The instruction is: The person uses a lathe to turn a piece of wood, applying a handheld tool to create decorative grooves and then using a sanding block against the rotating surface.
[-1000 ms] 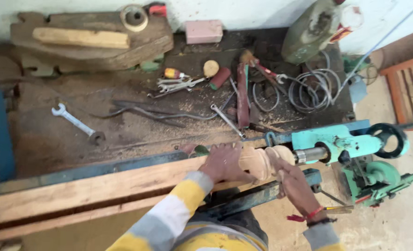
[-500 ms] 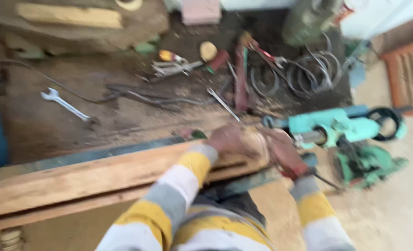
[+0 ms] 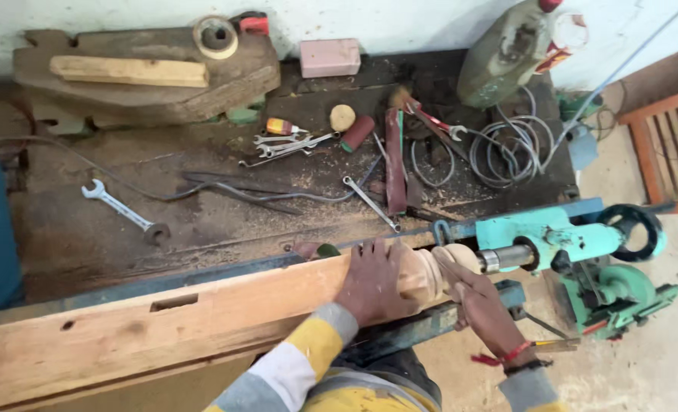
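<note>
Pale smooth wooden beam; teal painted metal tailstock; sawdust-strewn rough workbench.

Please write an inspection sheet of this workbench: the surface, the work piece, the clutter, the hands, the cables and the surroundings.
Surface: dark bench, dusted with sawdust.
Job's things: long wooden beam with a turned end, mounted against the teal tailstock.
Clutter: spanner, screwdriver, pink block, tape roll, wood offcuts.
Hands: left hand flat on the beam; right hand at the turned end, fingers touching it.
Cables: coiled wire; thin cord across the bench.
Surroundings: pale wall, wooden slatted frame.
</note>
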